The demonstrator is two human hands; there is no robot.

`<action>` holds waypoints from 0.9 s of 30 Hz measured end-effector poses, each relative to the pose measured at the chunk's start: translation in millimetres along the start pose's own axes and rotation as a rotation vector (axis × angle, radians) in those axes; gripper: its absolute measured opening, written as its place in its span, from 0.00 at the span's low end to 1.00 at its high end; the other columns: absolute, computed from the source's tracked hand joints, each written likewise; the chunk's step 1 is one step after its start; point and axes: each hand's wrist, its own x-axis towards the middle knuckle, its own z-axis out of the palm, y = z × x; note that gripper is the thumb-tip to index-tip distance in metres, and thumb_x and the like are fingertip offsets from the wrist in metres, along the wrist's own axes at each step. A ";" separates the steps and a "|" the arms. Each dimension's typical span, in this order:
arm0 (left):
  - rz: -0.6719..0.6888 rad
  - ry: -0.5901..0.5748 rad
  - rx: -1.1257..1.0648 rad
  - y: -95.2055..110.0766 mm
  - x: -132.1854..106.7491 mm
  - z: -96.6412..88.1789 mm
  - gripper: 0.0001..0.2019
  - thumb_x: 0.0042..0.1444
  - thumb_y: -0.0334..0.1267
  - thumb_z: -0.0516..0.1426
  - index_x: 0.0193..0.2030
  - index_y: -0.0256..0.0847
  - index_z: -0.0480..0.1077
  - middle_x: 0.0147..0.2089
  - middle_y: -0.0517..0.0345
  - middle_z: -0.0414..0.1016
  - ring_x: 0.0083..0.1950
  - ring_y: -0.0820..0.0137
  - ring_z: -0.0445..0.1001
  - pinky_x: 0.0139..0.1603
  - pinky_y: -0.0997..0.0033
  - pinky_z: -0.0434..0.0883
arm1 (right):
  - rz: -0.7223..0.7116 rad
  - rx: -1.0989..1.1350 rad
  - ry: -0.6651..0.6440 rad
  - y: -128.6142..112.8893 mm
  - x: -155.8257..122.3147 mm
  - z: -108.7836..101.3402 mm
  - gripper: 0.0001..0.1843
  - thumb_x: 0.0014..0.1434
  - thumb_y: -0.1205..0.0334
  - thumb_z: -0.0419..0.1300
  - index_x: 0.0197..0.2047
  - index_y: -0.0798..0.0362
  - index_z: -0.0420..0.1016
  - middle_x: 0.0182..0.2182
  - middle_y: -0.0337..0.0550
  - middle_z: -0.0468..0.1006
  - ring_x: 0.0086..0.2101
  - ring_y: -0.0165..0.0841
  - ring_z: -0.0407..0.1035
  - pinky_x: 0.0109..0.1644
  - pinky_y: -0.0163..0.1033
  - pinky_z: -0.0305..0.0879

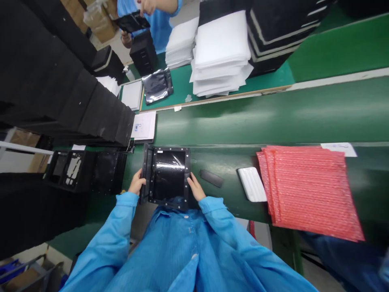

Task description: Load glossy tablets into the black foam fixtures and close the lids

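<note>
The person's left hand (136, 182) and right hand (196, 186) grip opposite sides of a black bolted panel (169, 176), fingers closed around its edges. The panel lies flat at the near edge of a green conveyor belt (231, 162), with a sheen of clear film (167, 165) across its dark face and the person's blue smock (182, 243) directly below it.

Just right of the right hand lies a dark rubber strip (211, 178). Farther along the belt are a white ribbed pad (251, 184) and then a stack of flat red bubble bags (310, 192), which touch each other and overhang the belt's near edge. Whether they hold anything, I cannot tell.

To the left, an open black frame with cutouts (68, 170) sits on the belt's line, near a tall row of black foam-lined panels (73, 97). Beyond the belt, a wood-edged green bench (188, 91) holds stacked white foam sheets (221, 52), a silvery anti-static bag (157, 85), and white paper sheets (144, 125). At the far end, a co-worker's hand (147, 6) is raised near a black panel (132, 22).
</note>
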 end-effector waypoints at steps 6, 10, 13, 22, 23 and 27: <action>-0.013 -0.006 0.022 -8.6 13.3 17.8 0.10 0.26 0.34 0.52 0.22 0.38 0.68 0.20 0.63 0.67 0.26 0.71 0.65 0.27 0.74 0.63 | 0.109 0.241 0.049 7.6 13.2 31.5 0.46 0.57 0.31 0.42 0.69 0.52 0.48 0.67 0.45 0.52 0.66 0.39 0.43 0.69 0.50 0.42; -0.024 -0.043 -0.006 -5.6 11.4 13.4 0.13 0.26 0.35 0.53 0.24 0.38 0.70 0.21 0.63 0.70 0.26 0.70 0.67 0.27 0.73 0.65 | 0.128 0.252 0.060 8.2 18.4 35.4 0.47 0.57 0.31 0.42 0.70 0.53 0.43 0.68 0.46 0.48 0.67 0.39 0.39 0.69 0.50 0.39; -0.035 -0.056 -0.029 -7.4 15.8 10.8 0.14 0.25 0.35 0.55 0.25 0.38 0.71 0.22 0.63 0.71 0.27 0.70 0.68 0.28 0.73 0.65 | 0.127 0.246 0.045 5.8 21.6 29.3 0.49 0.56 0.31 0.45 0.70 0.55 0.44 0.68 0.48 0.46 0.67 0.39 0.40 0.70 0.50 0.38; -0.091 -0.071 -0.057 -17.3 25.5 11.5 0.17 0.26 0.37 0.58 0.30 0.38 0.71 0.23 0.63 0.72 0.26 0.69 0.70 0.30 0.71 0.67 | 0.046 0.158 0.103 -22.0 21.3 22.0 0.46 0.55 0.36 0.50 0.70 0.52 0.45 0.68 0.46 0.50 0.66 0.40 0.45 0.68 0.52 0.45; -0.096 -0.075 -0.061 -17.7 25.2 11.6 0.17 0.26 0.37 0.58 0.30 0.38 0.72 0.23 0.63 0.72 0.26 0.68 0.70 0.30 0.71 0.68 | 0.038 0.134 0.091 -26.2 19.5 21.4 0.46 0.56 0.36 0.49 0.70 0.52 0.43 0.68 0.47 0.50 0.66 0.41 0.45 0.67 0.53 0.48; -0.106 -0.079 -0.078 -18.2 23.7 11.4 0.20 0.27 0.37 0.59 0.33 0.38 0.72 0.23 0.62 0.72 0.27 0.67 0.72 0.30 0.69 0.69 | -0.077 -0.152 0.066 -47.4 1.2 6.7 0.45 0.57 0.43 0.51 0.70 0.58 0.43 0.68 0.53 0.48 0.65 0.46 0.49 0.63 0.54 0.56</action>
